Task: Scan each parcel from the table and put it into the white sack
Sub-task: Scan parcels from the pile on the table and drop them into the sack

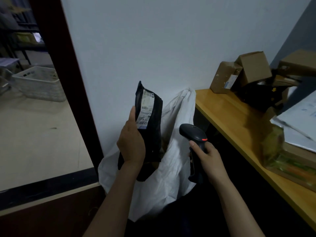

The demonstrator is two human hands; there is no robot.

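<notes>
A black, labelled parcel [154, 127] hangs upright over the crumpled white sack [171, 168], beside the black scanner [193, 132].

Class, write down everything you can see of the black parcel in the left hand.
The black parcel is a soft, crinkled plastic mailer, held roughly upright in front of the white sack. A white printed label runs down its upper face. The left hand grips its lower left edge, thumb lying along the side.

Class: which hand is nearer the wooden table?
Right. The right hand, gripping the scanner, is close beside the table; the left hand, holding the black parcel, is farther away, over the white sack.
</notes>
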